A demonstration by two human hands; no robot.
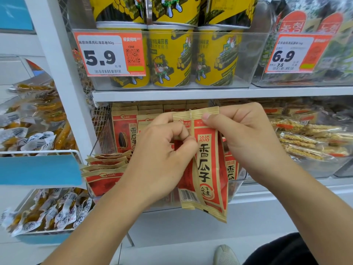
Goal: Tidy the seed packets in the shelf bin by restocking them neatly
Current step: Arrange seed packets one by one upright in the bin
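- Two hands up in front of the shelf, both on one seed packet, with the job looking about half done.
- Left hand at 9 o'clock of that packet, fingers curled in and pinching its left edge near the top.
- Right hand at 3 o'clock of it, thumb pressed on the top strip, fingers wrapped round behind.
- Held upright, or nearly so, out in front of the bin and not yet inside it.
- Maybe more than one packet in that grip: a second edge peeking out at the bottom, too close together to tell.
- Just behind the hands, clear shelf bin, with its front wall showing at 4 o'clock of the held packet.
- At 8 o'clock inside the bin, leaning stack of packets tipped over on its side, not neat yet.
- Farther back at 11 o'clock, upright rows of packets standing straight, so that part looks finished.
- Still to do, by the look of it: slip the held packet in upright, then stand the leaning ones up too.
- Off at 3 o'clock, snack bars in see-through wrappers in the next bin.
- Off at 9 o'clock, small wrapped snacks in a wire basket.
- Farthest up, at 12 o'clock on the shelf above, yellow tubs and a price tag reading 5.9.
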